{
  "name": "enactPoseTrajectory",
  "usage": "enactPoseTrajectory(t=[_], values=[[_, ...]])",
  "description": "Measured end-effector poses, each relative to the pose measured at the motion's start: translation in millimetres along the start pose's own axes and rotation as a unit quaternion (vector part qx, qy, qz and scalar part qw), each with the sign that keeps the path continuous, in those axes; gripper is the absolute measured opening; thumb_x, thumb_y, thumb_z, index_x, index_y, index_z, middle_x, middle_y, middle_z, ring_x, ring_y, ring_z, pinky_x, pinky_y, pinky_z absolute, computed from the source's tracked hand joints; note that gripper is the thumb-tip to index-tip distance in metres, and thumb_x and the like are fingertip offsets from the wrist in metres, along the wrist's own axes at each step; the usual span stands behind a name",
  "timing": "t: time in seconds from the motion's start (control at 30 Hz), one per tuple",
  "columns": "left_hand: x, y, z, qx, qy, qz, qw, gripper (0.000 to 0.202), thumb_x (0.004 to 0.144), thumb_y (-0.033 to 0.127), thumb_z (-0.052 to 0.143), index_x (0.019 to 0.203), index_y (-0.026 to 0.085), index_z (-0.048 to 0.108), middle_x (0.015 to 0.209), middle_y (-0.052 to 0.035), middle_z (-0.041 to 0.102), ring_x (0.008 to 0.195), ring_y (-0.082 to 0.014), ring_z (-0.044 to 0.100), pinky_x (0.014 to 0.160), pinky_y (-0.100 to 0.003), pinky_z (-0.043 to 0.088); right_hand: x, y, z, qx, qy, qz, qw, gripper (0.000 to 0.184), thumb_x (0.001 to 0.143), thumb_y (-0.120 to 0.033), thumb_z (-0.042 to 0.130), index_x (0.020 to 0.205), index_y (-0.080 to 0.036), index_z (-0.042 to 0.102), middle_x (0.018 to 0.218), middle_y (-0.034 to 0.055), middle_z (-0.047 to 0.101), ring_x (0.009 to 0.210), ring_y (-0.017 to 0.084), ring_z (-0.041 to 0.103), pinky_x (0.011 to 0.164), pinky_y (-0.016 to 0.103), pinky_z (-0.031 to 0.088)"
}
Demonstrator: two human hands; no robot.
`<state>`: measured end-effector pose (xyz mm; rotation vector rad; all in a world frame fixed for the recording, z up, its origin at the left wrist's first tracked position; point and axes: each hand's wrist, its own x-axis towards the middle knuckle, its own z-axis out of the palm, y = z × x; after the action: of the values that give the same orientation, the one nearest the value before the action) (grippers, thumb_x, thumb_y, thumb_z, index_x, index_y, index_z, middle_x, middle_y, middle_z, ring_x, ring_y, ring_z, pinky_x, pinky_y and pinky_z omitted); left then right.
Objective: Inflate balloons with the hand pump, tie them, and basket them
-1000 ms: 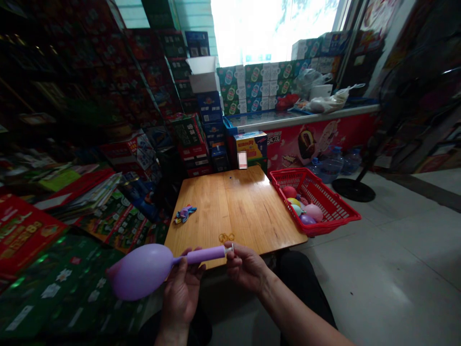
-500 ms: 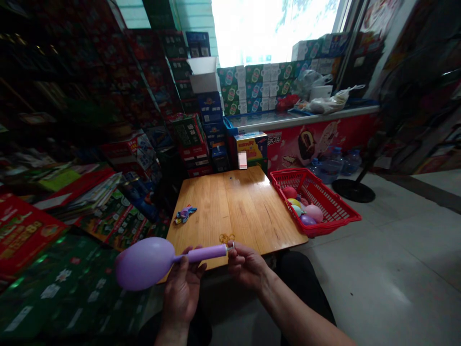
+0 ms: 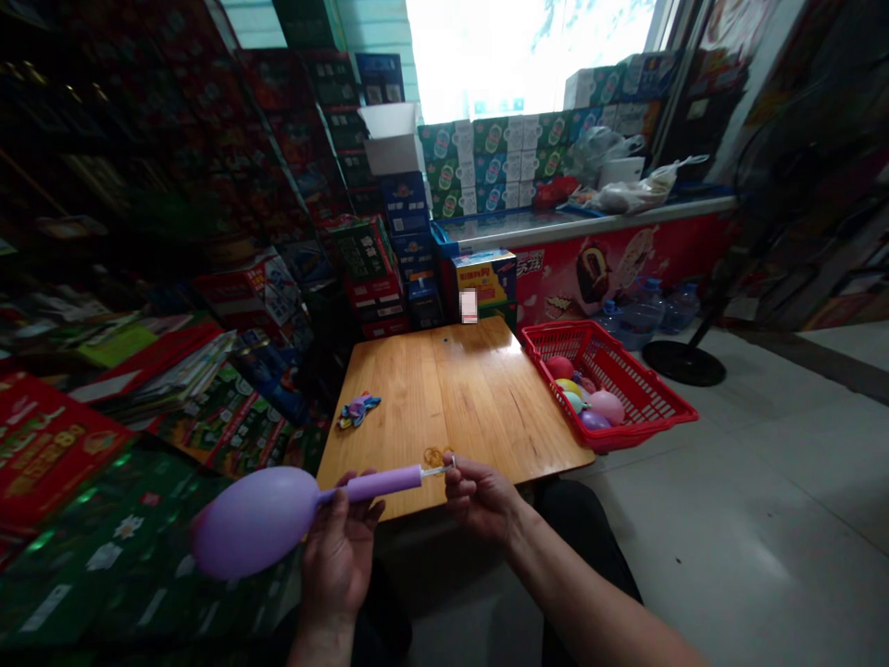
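Observation:
A purple hand pump (image 3: 386,482) lies across in front of me, its nozzle end in the neck of an inflated purple balloon (image 3: 256,522). My left hand (image 3: 340,547) is closed around the pump's nozzle end and the balloon's neck, thumb on top. With its fingertips, my right hand (image 3: 479,496) pinches the handle of the pump's rod, which is drawn partly out of the barrel. Yellowish rubber bands (image 3: 436,457) lie on the wooden table (image 3: 472,389) just behind the rod. Toward the table's left edge sits a small pile of uninflated balloons (image 3: 358,409).
Right of the table stands a red basket (image 3: 645,398) holding several small balloons (image 3: 606,408). Stacked cartons (image 3: 409,250) and a chest freezer (image 3: 590,269) stand behind. Green boxes (image 3: 90,574) are close on my left; a fan base (image 3: 684,362) rests on the floor to the right.
My left hand has moved left and slightly down with the pump and balloon. The rod now sticks out further from the barrel, and the balloon looks slightly bigger.

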<state>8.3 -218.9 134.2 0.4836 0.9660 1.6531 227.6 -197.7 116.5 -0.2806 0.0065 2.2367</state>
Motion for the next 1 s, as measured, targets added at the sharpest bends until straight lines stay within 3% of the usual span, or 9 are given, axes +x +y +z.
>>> enactPoseTrajectory(t=[0.17, 0.4, 0.57, 0.67, 0.87, 1.0], values=[[-2.9, -11.7, 4.6, -0.014, -0.002, -0.030, 0.999, 0.033, 0.078, 0.032, 0.075, 0.109, 0.021, 0.071, 0.106, -0.0087, 0.073, 0.092, -0.0211, 0.069, 0.070, -0.029, 0.057, 6.3, 13.5, 2.5, -0.018, -0.010, 0.012, 1.000, 0.018, 0.086, -0.013, 0.068, 0.100, -0.012, 0.058, 0.069, -0.0006, 0.062, 0.046, 0.001, 0.045, 0.049, 0.013, 0.034], [7.2, 3.7, -5.5, -0.019, 0.016, 0.003, 1.000, 0.029, 0.079, 0.032, 0.073, 0.106, 0.021, 0.072, 0.104, -0.0071, 0.073, 0.094, -0.0204, 0.068, 0.071, -0.028, 0.057, -5.1, -17.9, 1.6, -0.002, -0.018, -0.017, 1.000, 0.013, 0.086, -0.011, 0.065, 0.097, -0.010, 0.060, 0.067, -0.0017, 0.061, 0.045, 0.001, 0.042, 0.045, 0.013, 0.031], [1.4, -9.1, 10.0, -0.010, -0.009, -0.020, 1.000, 0.032, 0.079, 0.032, 0.074, 0.110, 0.022, 0.070, 0.108, -0.0079, 0.072, 0.095, -0.0217, 0.068, 0.071, -0.031, 0.057, 11.8, 2.9, 1.9, 0.044, 0.002, 0.014, 0.999, 0.013, 0.087, -0.011, 0.065, 0.098, -0.012, 0.059, 0.067, -0.0018, 0.059, 0.047, 0.001, 0.044, 0.048, 0.012, 0.034], [2.6, -14.3, 11.2, -0.019, 0.008, -0.027, 0.999, 0.029, 0.080, 0.030, 0.073, 0.107, 0.021, 0.071, 0.105, -0.0081, 0.073, 0.091, -0.0198, 0.069, 0.070, -0.029, 0.057, 17.7, 11.7, 3.7, 0.049, 0.001, 0.020, 0.999, 0.012, 0.087, -0.011, 0.064, 0.098, -0.012, 0.058, 0.067, -0.0011, 0.059, 0.047, 0.001, 0.045, 0.047, 0.011, 0.034], [15.8, 1.1, -10.3, -0.031, 0.024, -0.011, 0.999, 0.026, 0.082, 0.030, 0.071, 0.106, 0.020, 0.072, 0.103, -0.0069, 0.074, 0.090, -0.0185, 0.069, 0.070, -0.026, 0.057, 4.3, -15.8, 6.2, 0.037, -0.012, 0.018, 0.999, 0.009, 0.090, -0.010, 0.058, 0.099, -0.010, 0.059, 0.067, 0.0008, 0.061, 0.046, 0.002, 0.045, 0.047, 0.013, 0.035], [12.9, 3.0, -7.2, -0.016, 0.021, 0.016, 1.000, 0.027, 0.080, 0.030, 0.073, 0.106, 0.021, 0.072, 0.104, -0.0068, 0.073, 0.092, -0.0199, 0.068, 0.070, -0.028, 0.057, 3.2, -20.2, 3.1, 0.041, -0.012, -0.013, 0.999, 0.007, 0.091, -0.010, 0.057, 0.098, -0.010, 0.059, 0.066, 0.0001, 0.060, 0.043, 0.002, 0.043, 0.045, 0.014, 0.032]])
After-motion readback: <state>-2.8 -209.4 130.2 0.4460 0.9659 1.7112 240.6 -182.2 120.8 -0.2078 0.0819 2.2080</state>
